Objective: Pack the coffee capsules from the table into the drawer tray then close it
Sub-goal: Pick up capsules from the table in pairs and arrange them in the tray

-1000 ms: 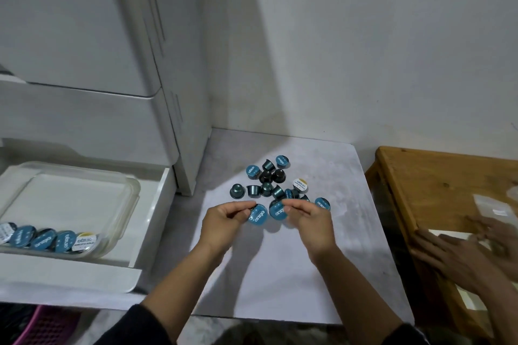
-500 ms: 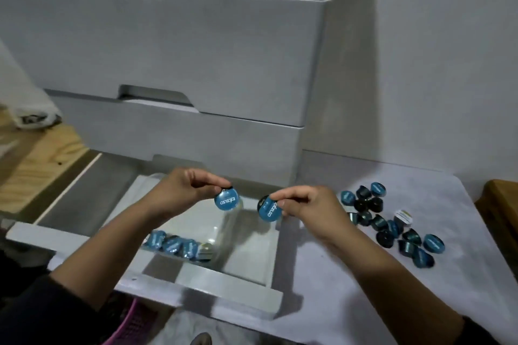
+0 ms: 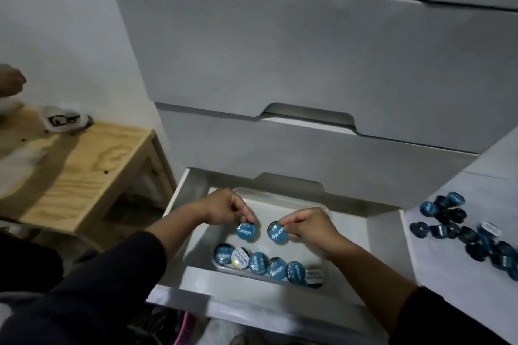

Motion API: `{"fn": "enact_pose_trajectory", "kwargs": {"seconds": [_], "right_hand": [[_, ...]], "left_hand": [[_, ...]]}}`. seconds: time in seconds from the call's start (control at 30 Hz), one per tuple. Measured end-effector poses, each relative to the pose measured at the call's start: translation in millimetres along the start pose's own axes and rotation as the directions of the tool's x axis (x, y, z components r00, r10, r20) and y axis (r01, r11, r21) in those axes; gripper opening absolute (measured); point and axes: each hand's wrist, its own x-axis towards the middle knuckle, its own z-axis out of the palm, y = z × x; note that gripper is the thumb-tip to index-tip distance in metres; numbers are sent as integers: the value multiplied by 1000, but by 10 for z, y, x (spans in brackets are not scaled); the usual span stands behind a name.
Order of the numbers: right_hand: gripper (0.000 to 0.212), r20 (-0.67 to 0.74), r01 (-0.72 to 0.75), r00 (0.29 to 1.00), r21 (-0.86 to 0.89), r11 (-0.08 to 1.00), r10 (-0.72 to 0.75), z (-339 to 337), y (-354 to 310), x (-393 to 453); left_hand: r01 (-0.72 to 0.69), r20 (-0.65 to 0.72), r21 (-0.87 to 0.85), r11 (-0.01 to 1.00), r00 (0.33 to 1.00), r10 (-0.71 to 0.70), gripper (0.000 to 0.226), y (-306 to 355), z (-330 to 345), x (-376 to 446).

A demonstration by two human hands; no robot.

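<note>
Over the open drawer tray (image 3: 291, 202), my left hand (image 3: 224, 209) pinches one blue capsule (image 3: 245, 231), my right hand (image 3: 309, 224) pinches another (image 3: 276, 232), above the tray's packed row (image 3: 266, 263), with loose capsules (image 3: 465, 230) on the table (image 3: 448, 274) right of it.

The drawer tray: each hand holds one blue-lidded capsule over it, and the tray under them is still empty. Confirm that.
Not quite. The head view shows the drawer tray is not empty: a row of capsules already lies along its near edge. The rest holds: the left hand pinches one blue-lidded capsule and the right hand another, both over the tray.
</note>
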Motion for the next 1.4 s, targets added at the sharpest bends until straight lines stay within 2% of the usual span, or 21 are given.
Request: {"fn": "enact_pose_trajectory", "kwargs": {"seconds": [0.2,0.5,0.6,0.93,1.23,1.4], "right_hand": [[25,-11,-76,997,24,997,76,126,52,118],[5,24,-111,994,37,993,110,119,143,201],[5,35,-134,991,53,990,132,150,132,232],[9,93,-135,987,17,991,133,330,77,285],[8,163,-142,978,50,989,132,421,31,302],[10,188,-145,973,34,989,136,464,12,305]], "left_hand": [[-54,115,102,993,992,42,21,-86,63,182],[-155,248,184,971,963,107,26,-154,44,342],[-181,280,225,957,953,115,24,-162,46,369],[-195,266,323,926,958,109,21,-175,-41,311],[-160,147,348,924,982,115,24,-212,-60,170],[-151,144,382,912,984,103,23,-211,-66,115]]}}
